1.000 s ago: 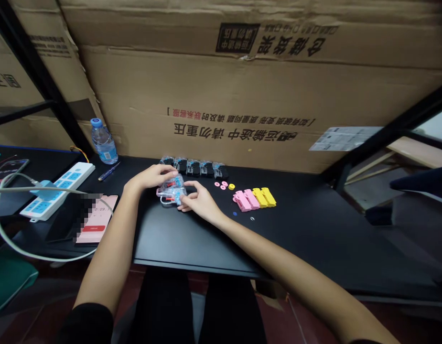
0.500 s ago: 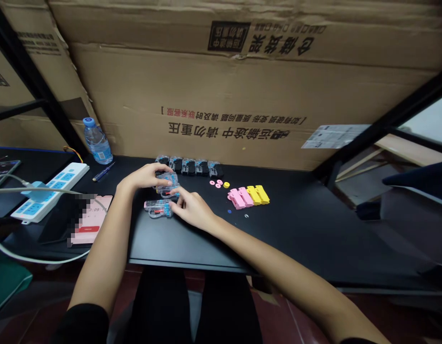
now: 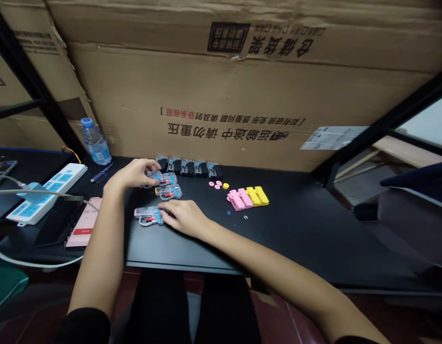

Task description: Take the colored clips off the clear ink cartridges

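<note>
Head view: a person sits at a black table [image 3: 296, 239], and both bare hands are near the middle of it. The left hand [image 3: 132, 174] is half closed, with curved fingers at the left end of the upper clear plastic pack [image 3: 162, 178]; it is not possible to tell if this hand really grips the pack. The right hand [image 3: 183, 218] is open and lies flat, and its fingertips [image 3: 164, 216] touch the right end of the lower clear plastic pack [image 3: 147, 215]. The middle clear plastic pack [image 3: 168, 191] lies between these two packs, and no hand touches it. Each pack holds small blue and red parts. Behind them, five small clear bags [image 3: 188, 167] lie in a row, with black pieces inside. To the right are pink bars [image 3: 237, 199], yellow bars [image 3: 256, 196] and small round pieces [image 3: 217, 185]. At the left stand a water bottle [image 3: 95, 143] with water inside, a white power strip [image 3: 45, 193] and a phone [image 3: 82, 222]. Large cardboard boxes [image 3: 206, 95] stand behind the table.
</note>
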Tool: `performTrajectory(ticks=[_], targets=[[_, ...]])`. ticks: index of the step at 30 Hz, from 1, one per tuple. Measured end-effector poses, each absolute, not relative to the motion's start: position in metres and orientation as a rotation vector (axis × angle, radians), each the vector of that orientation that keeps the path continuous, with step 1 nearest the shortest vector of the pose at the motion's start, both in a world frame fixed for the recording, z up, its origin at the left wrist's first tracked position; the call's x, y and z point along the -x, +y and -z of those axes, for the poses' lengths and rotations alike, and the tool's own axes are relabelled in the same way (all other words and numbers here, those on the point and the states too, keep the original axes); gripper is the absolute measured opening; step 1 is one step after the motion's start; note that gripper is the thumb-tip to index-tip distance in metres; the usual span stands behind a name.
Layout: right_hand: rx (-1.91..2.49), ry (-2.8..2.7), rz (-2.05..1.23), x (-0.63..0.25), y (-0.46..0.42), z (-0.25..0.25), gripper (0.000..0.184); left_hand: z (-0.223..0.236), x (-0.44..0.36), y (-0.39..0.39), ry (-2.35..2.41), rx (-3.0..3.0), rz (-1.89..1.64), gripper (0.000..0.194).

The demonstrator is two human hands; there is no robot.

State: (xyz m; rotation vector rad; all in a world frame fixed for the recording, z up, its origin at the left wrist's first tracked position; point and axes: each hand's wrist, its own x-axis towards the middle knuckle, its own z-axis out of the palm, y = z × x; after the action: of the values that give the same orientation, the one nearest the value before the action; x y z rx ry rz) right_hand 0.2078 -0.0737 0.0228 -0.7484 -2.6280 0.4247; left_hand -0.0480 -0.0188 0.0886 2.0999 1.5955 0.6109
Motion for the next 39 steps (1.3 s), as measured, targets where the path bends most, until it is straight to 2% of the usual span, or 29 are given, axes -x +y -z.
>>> performTrajectory(ticks=[7,10,15,19,23,29,34,39], targets=[[0.804,-2.602,-0.402,-0.243,-0.074,-0.021,0.031,-0.1,0.005,-0.03,1.337,-2.239,-0.746,0.046],[0.9,-2.473,-0.441,-0.279,-0.071,-0.016,0.031,-0.089,-0.028,-0.026,1.256,-2.37,-0.793,0.042],[1.178,-2.36,-0.319,-0.327,-0.062,-0.013,0.035,-0.058,-0.065,-0.015,1.166,-2.467,-0.849,0.04],[1.256,-2.377,-0.256,-0.335,-0.063,-0.014,0.038,-0.041,-0.073,-0.014,1.136,-2.492,-0.856,0.047],[1.304,-2.372,-0.256,-0.328,-0.073,-0.021,0.036,-0.038,-0.07,-0.016,1.149,-2.541,-0.764,0.039],[1.244,-2.459,-0.141,-0.32,-0.066,-0.037,0.034,-0.044,-0.049,-0.016,1.382,-2.47,-0.647,0.053],[0.996,-2.582,-0.403,-0.313,-0.037,-0.039,0.062,-0.05,-0.014,-0.012,1.465,-2.36,-0.568,0.066],[0.958,-2.623,-0.544,-0.296,-0.022,-0.038,0.058,-0.053,0.013,-0.009,1.576,-2.276,-0.389,0.074]])
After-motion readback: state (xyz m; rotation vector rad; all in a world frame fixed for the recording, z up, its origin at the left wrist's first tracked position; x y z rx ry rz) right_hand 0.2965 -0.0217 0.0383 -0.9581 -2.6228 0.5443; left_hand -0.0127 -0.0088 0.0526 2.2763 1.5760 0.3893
